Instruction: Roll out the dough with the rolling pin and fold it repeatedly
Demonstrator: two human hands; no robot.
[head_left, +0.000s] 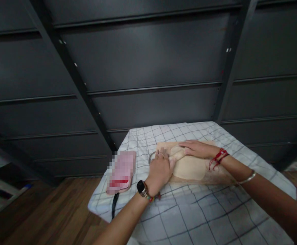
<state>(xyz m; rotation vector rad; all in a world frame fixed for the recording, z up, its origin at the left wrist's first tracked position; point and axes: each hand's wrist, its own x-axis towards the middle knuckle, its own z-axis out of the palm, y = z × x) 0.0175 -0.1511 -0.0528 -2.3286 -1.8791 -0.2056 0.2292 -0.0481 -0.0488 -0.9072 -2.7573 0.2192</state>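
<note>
A pale, smooth sheet that looks like rolled dough (189,169) lies on a light tan board (161,145). One part of it is folded or bunched up between my two hands. My left hand (160,168) rests on the sheet's left end, fingers stretched out and pointing away from me, with the thumb against the fold. Across the sheet's far edge lies my right hand (198,148), its fingers flat and pointing left. Beside my left fingers a grey metal ring (151,157) shows in part at the board's left edge; the rest of it is hidden.
A white checked cloth (189,211) covers the small table. On its left side lies a pink phone-shaped object (123,170), partly blurred out, with a black strap (115,206). A dark metal panel wall (151,58) stands right behind the table. Wooden flooring (62,207) shows at the left.
</note>
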